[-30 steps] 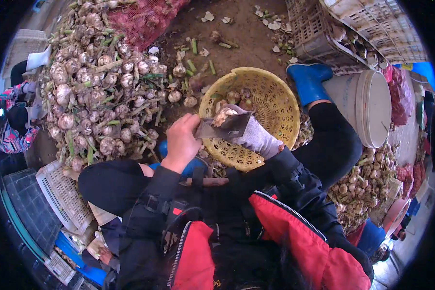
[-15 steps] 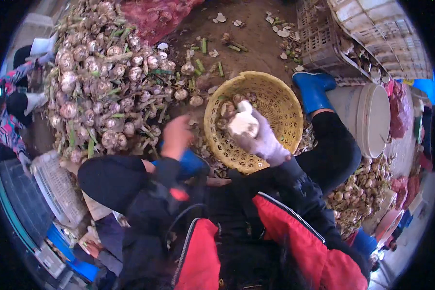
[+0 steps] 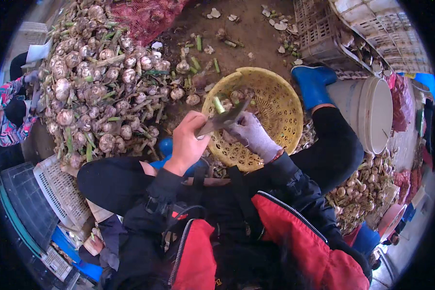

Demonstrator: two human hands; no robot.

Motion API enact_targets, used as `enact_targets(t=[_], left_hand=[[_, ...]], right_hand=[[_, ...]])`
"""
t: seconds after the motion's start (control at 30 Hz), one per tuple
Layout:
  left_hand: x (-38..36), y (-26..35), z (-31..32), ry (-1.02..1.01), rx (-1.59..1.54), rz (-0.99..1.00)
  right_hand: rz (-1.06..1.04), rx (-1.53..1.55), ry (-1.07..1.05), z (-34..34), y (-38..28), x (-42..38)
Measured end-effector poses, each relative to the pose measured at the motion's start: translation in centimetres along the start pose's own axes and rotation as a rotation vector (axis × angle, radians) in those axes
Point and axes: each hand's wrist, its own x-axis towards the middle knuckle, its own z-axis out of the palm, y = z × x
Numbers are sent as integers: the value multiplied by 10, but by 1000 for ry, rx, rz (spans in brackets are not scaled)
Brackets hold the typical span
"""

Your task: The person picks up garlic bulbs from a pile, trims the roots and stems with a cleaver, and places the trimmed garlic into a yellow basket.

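Note:
My bare left hand (image 3: 187, 140) is closed around a knife. Its dark, broad blade (image 3: 225, 119) points to the upper right, over the yellow plastic basket (image 3: 293, 113). A short green garlic stem (image 3: 218, 105) sticks up just beyond the blade. My right hand (image 3: 257, 137), in a pale, soiled glove, has its fingers curled right beside the blade. It holds a garlic bulb (image 3: 229, 137), mostly hidden behind the knife and fingers. A few garlic bulbs (image 3: 240, 95) lie inside the basket.
A large garlic heap (image 3: 96, 92) covers the floor on the left, with a red mesh sack (image 3: 147, 19) behind. Cut stems (image 3: 198, 42) litter the floor. Right are a blue boot (image 3: 313, 84), a white bucket (image 3: 372, 116) and plastic crates (image 3: 316, 36). Another person (image 3: 17, 111) is far left.
My left hand has moved right and up to the basket, its knife now across the front of my right hand. The white bulb earlier visible in the glove is now mostly covered.

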Motion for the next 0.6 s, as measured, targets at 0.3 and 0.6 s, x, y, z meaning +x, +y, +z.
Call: enact_targets(t=[0.3, 0.6], left_hand=[[62, -124, -8, 158, 406, -190], [87, -191, 21, -139, 609, -285]], right_hand=[[-258, -804, 397, -7, 5, 3], [-244, -464, 266, 1, 15, 21]])
